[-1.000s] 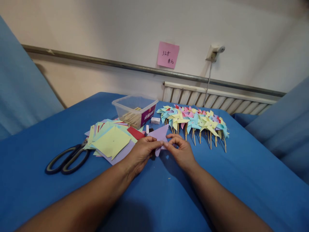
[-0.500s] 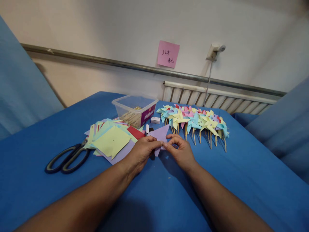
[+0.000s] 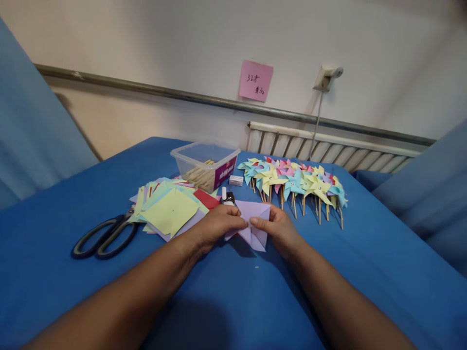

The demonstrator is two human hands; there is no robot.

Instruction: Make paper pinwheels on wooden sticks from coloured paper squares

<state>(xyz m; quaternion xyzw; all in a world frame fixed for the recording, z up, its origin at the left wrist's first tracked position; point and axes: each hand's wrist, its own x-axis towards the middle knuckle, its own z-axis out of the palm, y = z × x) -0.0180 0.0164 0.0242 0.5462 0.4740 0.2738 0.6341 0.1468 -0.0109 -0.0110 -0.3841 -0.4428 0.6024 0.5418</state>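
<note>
Between my two hands is a purple paper pinwheel (image 3: 257,210), its flaps folded in toward the middle. My left hand (image 3: 221,223) is closed on its left side, thumb pressed near the centre. From the right, my right hand (image 3: 279,227) grips the same paper, its thumb also at the centre and the other fingers behind. Just beyond the left fingers lies a small white and black item (image 3: 227,195), partly hidden. A stack of cut coloured paper squares (image 3: 171,206) lies left of my hands, with dark-handled scissors (image 3: 104,237) partly under it.
A clear plastic box (image 3: 204,167) of wooden sticks stands behind the paper stack, a small white box (image 3: 236,180) beside it. Several finished pinwheels on sticks (image 3: 294,182) stand at the back right. Behind the blue table (image 3: 365,272) are a radiator (image 3: 335,146) and a wall rail.
The purple paper has turned from a pointed upright shape to a wider, folded face toward me. My right hand has moved from pinching its edge to gripping its right side.
</note>
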